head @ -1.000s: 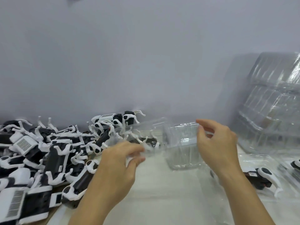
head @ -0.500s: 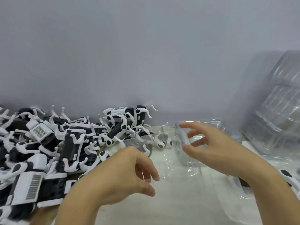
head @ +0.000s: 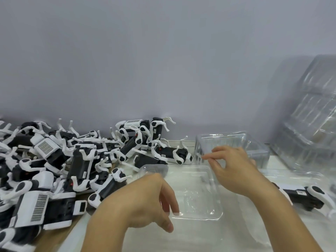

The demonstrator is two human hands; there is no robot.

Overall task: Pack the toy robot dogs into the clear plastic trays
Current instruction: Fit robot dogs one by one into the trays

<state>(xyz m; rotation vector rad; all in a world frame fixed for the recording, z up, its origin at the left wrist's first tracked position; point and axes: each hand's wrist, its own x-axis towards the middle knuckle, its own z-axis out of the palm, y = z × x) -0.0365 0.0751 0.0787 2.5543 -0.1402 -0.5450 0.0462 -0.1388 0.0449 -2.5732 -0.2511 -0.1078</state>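
Low in the frame's centre, an empty clear tray (head: 198, 193) lies on the desk (head: 200, 237); both hands hold nothing, left hand (head: 145, 200) loosely curled, right hand (head: 234, 168) relaxed. Next, probably, grasp one toy dog from the pile (head: 72, 164) at left.

Black-and-white toy robot dogs (head: 80, 166), clear colourless plastic tray (head: 198, 193), pale grey wall (head: 145, 60), white tabletop (head: 209, 237)

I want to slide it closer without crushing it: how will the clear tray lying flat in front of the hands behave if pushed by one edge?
The clear tray looks thin-walled and glossy, so it probably flexes rather than staying stiff. Being empty, it likely weighs little and would skid easily on the white table surface. Its low, flat shape makes tipping unlikely.
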